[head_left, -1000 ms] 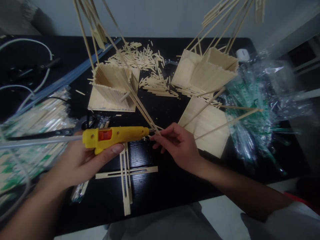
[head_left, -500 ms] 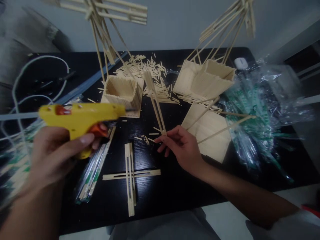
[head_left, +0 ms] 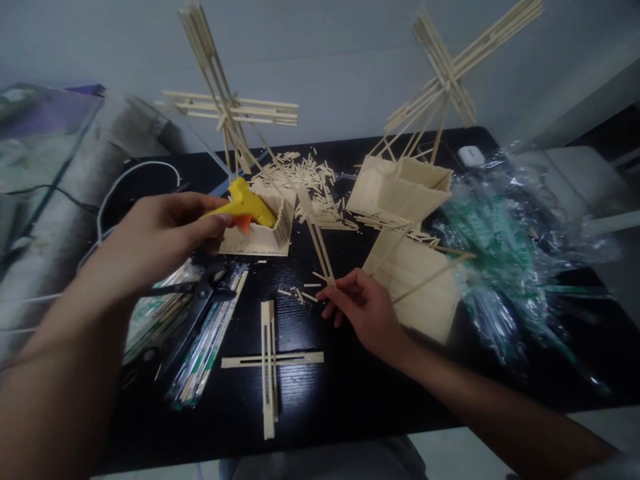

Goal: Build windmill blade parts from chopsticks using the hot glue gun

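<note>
My left hand (head_left: pixel 183 217) grips the yellow glue gun (head_left: pixel 250 202) by its handle, over the open wooden stick box (head_left: pixel 283 230) at the left back. The gun's front end points down into that box, and its orange trigger shows below. Between the fingertips of my right hand (head_left: pixel 357 303) is the lower end of a narrow frame of glued wooden sticks (head_left: pixel 316 233), tilted up and away. Nearer me on the table lies a cross of wooden sticks (head_left: pixel 269 360), touched by neither hand. Short stick offcuts (head_left: pixel 300 293) lie beside my right fingertips.
Stick windmill blades (head_left: pixel 225 110) rise at the left back, with a second windmill (head_left: pixel 445 80) at the right. A flat stick panel (head_left: pixel 425 287) lies right of my hand. Pliers (head_left: pixel 200 293), bagged sticks (head_left: pixel 210 347), a stick pile (head_left: pixel 300 173) and crumpled plastic wrappers (head_left: pixel 490 227) surround the work.
My left hand has carried the glue gun forward and right, turning its front end down into the left box. My right hand still holds the stick frame. The camera view has tilted up.
</note>
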Motion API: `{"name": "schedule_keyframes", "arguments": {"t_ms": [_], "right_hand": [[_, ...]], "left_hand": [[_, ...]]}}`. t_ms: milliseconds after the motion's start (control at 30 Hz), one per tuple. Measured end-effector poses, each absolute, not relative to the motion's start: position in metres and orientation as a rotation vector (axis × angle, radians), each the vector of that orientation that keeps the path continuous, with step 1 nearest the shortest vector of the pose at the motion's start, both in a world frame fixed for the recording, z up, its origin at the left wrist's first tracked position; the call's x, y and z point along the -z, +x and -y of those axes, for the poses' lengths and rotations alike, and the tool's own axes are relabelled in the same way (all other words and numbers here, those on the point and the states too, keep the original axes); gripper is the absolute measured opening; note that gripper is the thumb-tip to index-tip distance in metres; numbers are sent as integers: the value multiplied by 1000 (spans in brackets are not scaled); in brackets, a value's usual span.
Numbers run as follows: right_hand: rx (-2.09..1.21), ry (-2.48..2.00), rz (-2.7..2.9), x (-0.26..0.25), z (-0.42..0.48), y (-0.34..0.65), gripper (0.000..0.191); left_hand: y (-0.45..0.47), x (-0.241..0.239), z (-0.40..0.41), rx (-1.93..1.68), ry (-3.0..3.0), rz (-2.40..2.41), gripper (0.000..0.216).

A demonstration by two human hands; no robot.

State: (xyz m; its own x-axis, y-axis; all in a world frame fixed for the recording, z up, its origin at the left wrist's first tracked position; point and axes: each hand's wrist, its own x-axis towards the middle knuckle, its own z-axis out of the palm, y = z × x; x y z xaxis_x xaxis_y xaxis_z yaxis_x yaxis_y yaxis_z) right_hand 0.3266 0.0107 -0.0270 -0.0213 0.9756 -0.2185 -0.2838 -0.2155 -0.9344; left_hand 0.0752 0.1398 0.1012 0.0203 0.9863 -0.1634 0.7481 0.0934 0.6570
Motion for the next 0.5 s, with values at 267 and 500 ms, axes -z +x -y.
{"name": "schedule_keyframes", "arguments": {"t_ms": [267, 500], "right_hand": [[-1451, -1089, 847, 21, -7, 326, 34], [-1345, -1095, 844, 21, -5, 323, 32]], "left_hand": [[89, -72, -105, -1162, 2598, -1736, 23], [128, -19, -76, -310, 2653, -1094, 12]]}}
